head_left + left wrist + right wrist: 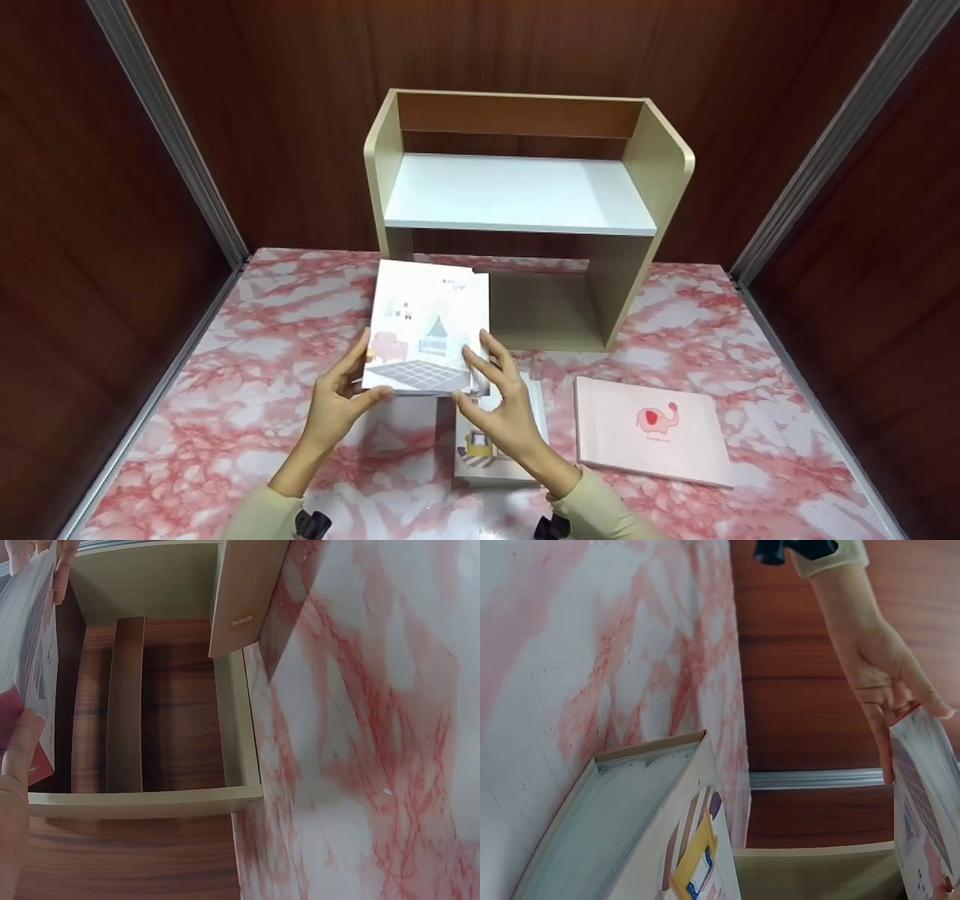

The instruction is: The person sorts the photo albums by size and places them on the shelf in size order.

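Both hands hold a picture album [420, 322] with a pale cover drawn with a tent and a checkered rug. My left hand [335, 405] grips its lower left corner, thumb on the near edge. At the lower right, my right hand [506, 405] grips it with fingers spread along the side. A second white edge shows offset under the cover's right side. The left wrist view shows its thick pages [30, 637] and a red lower part. Below the right hand, another thick album [487, 446] with a yellow drawing lies on the table, partly hidden by that hand.
A two-tier wooden shelf [517, 195] with a white upper board stands at the back, its lower left part hidden by the held album. A pink album with an elephant [652, 431] lies at the right on the red-and-white marbled table [285, 330]. Dark wood panels surround the table.
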Action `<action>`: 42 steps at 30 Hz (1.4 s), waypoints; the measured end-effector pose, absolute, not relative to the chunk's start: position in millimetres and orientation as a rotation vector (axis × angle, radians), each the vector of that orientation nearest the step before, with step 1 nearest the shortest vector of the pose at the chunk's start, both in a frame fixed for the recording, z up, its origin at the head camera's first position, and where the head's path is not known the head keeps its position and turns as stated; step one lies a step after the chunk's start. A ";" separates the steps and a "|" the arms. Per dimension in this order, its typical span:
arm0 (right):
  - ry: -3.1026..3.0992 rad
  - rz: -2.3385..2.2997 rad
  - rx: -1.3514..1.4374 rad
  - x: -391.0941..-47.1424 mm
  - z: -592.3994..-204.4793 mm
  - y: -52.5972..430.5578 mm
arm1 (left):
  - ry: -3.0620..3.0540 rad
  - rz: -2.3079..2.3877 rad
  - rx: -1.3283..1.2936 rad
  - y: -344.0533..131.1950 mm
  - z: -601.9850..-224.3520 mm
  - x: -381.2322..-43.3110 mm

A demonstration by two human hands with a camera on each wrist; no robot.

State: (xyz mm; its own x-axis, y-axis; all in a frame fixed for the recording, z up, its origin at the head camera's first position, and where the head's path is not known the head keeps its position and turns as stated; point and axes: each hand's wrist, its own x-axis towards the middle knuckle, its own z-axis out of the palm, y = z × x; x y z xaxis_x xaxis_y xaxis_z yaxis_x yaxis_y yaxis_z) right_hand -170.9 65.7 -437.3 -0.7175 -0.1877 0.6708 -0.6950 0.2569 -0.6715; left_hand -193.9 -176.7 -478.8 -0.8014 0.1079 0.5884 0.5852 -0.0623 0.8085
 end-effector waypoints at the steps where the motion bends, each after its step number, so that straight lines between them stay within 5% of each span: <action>1: -2.070 1.465 0.802 -170.9 -437.3 66.0 | -1.871 -1.929 -0.741 -176.4 -478.9 -194.2; 42: -2.004 1.451 0.844 -173.6 -423.4 66.3 | -1.741 -1.914 -0.823 -172.4 -465.2 -196.9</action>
